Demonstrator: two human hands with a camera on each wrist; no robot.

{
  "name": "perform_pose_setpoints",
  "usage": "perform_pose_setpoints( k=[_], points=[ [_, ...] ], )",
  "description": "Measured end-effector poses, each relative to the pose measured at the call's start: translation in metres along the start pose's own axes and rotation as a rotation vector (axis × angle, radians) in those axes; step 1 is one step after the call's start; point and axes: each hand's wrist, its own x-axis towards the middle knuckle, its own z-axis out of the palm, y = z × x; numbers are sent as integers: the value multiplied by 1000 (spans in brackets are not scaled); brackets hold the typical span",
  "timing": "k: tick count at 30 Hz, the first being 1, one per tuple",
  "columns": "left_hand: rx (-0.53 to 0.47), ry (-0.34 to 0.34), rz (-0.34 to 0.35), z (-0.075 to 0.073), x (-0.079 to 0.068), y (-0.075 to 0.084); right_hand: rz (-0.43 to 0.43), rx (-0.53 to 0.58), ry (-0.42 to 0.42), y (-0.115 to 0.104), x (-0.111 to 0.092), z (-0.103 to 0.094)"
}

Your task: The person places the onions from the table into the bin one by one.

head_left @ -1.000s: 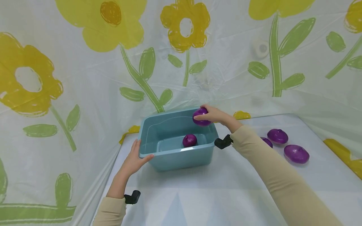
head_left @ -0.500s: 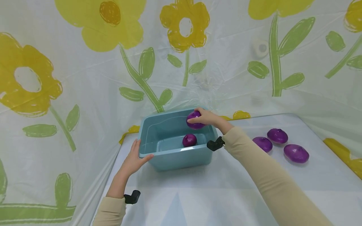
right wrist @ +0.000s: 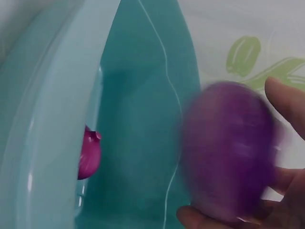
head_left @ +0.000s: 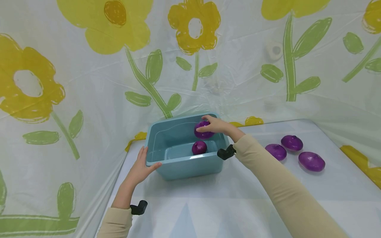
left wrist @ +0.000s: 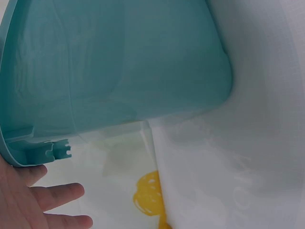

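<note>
My left hand (head_left: 142, 170) rests against the near left corner of a blue-green plastic tub (head_left: 187, 167), thumb along the front rim. Its fingers look straight and spread in the left wrist view. Over the tub's right part, my right hand (head_left: 218, 125) has its fingers spread around a red onion (head_left: 203, 130). In the right wrist view that red onion (right wrist: 228, 150) is blurred by motion, and a gap shows between it and the upper finger. Another red onion (head_left: 199, 147) lies on the tub floor, partly hidden by the wall in the right wrist view.
To the right on the white table (head_left: 238, 201) lie three more purple onions, one being the nearest onion (head_left: 312, 161). Behind the table hangs a white curtain (head_left: 238, 76) printed with yellow flowers. A black wrist mount (head_left: 227, 152) sits close to the tub's right rim.
My right hand has moved left and slightly down, further over the tub. Its fingers have loosened and the onion has dropped slightly from them. The left hand and tub have stayed put.
</note>
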Motion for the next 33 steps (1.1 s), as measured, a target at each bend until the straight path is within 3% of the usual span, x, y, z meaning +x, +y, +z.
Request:
perform_pose_setpoints(
  k=[5,15,23,33],
  points=[
    [5,-2,-5,0,0,-1,-15,16,-15,1,-2,-2],
    [1,0,-6,1,1,-1,-19,-38,73,13,-21,-23],
    [1,-4,-5,0,1,0,-7,-43,155,44,-48,-53],
    [4,-9,-12,0,1,1,33,-50,183,93,-88,-79]
  ],
)
